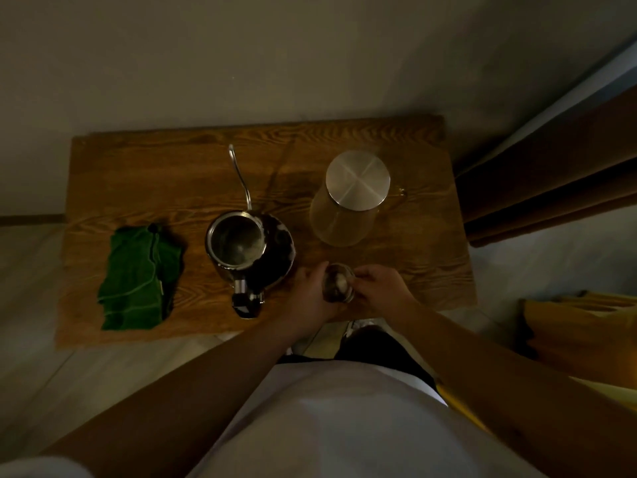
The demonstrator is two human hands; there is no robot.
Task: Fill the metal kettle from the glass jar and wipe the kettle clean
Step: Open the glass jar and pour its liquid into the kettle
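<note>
The metal kettle (250, 248) stands open-topped at the middle of the wooden table (138, 167), its thin spout pointing away and its dark handle toward me. To its right stands the glass jar (348, 208) with a round metal lid on top. The kettle's lid (338, 283), small and round with a knob, is between my hands near the table's front edge. My left hand (310, 291) grips its left side and my right hand (379, 284) holds its right side. A folded green cloth (138, 274) lies at the left.
A plain wall runs behind the table. Dark brown curtains (551, 160) hang at the right. Yellow fabric (579, 326) sits low at the right, beside the table's front corner. Pale floor shows to the left and in front.
</note>
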